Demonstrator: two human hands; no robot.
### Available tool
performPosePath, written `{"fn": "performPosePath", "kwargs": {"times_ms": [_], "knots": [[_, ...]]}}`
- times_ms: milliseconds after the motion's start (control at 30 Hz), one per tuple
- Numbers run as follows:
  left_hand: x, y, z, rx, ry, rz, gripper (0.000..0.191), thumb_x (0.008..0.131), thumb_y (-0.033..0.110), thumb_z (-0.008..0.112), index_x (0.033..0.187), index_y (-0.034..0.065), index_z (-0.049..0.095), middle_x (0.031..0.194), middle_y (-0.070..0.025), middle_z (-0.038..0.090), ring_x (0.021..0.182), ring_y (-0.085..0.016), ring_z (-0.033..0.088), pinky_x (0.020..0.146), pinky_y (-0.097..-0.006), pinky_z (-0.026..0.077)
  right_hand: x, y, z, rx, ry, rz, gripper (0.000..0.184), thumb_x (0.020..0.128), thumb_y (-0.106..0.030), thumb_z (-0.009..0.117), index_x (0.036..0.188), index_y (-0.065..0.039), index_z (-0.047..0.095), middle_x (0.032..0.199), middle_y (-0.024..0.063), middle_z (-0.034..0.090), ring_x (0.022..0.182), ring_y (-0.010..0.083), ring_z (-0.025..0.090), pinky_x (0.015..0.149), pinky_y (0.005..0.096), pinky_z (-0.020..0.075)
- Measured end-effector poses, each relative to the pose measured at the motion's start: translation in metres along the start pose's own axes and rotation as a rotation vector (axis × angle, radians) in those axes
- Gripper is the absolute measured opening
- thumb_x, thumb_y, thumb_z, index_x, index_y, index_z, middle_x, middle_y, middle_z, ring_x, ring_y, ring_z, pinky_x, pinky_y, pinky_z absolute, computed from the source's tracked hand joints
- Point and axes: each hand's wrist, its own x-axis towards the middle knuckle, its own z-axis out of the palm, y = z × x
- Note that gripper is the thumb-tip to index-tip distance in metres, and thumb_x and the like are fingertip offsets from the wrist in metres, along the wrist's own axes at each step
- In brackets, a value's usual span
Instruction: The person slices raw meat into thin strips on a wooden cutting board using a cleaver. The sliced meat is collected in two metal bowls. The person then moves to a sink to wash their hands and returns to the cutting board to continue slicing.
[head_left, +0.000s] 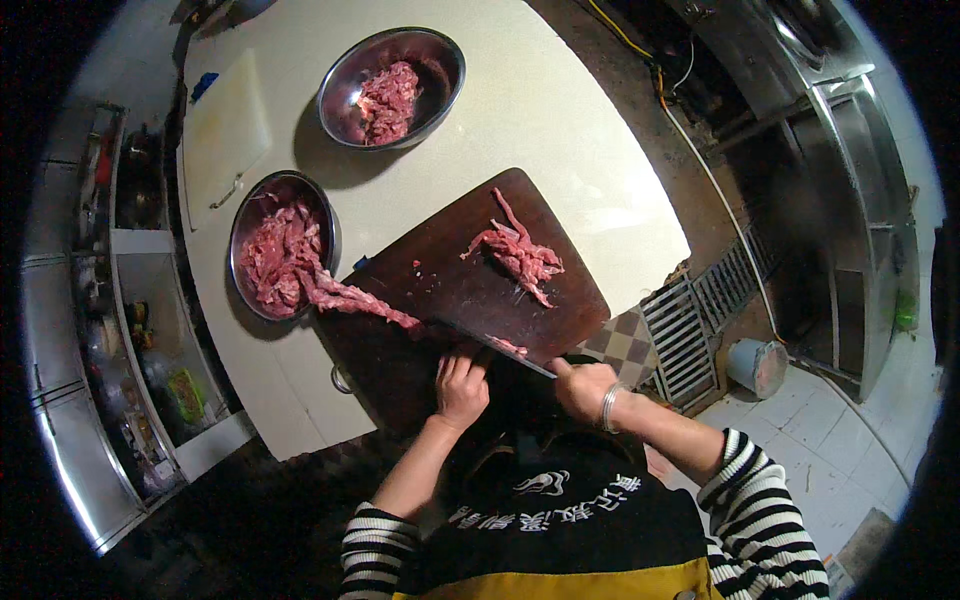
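My right hand (589, 390) is closed round the handle end of a cleaver-like knife (499, 346), its dark blade over the near part of a dark wooden cutting board (442, 262). My left hand (461, 390) is at the board's near edge behind the blade, its fingers bent; whether they hold meat is hidden. A long strip of raw meat (360, 300) runs from the heap in the left steel bowl (335, 247) onto the board, towards the blade. Small pieces (508, 346) lie along the knife. A pile of cut meat (517, 251) rests farther up the board.
Another steel bowl (442, 124) with meat stands at the table's back. A pale cutting board (225, 142) with a handle lies at the left of the cream table (592, 172). Shelving (142, 300) stands left; a bucket (757, 369), floor grate (679, 337) and steel equipment (847, 225) are at right.
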Motion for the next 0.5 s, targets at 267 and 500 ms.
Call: {"fn": "performPosePath", "kwargs": {"times_ms": [267, 500], "knots": [[-0.009, -0.009, -0.013, -0.086, 0.082, 0.064, 0.028, 0.065, 0.002, 0.051, 0.092, 0.001, 0.058, 0.096, -0.0153, 0.052, 0.087, -0.033, 0.05, 0.079, -0.0433, 0.039, -0.014, -0.003, -0.004, -0.022, 0.074, -0.061, 0.02, 0.078, -0.013, 0.047, 0.094, -0.004, 0.04, 0.069, 0.0176, 0.059, 0.06, 0.0344, 0.058, 0.049, 0.0431, 0.0459], [-0.014, -0.032, 0.004, 0.031, 0.034, -0.022, 0.036, 0.063, 0.006, 0.051, 0.097, -0.003, 0.056, 0.101, -0.0225, 0.051, 0.092, -0.04, 0.047, 0.082, -0.0453, 0.039, 0.001, -0.022, 0.006, -0.088, -0.059, 0.02, 0.022, 0.077, -0.012, 0.045, 0.096, -0.004, 0.038, 0.076, 0.0174, 0.061, 0.066, 0.034, 0.061, 0.055, 0.0417, 0.0484]]}}
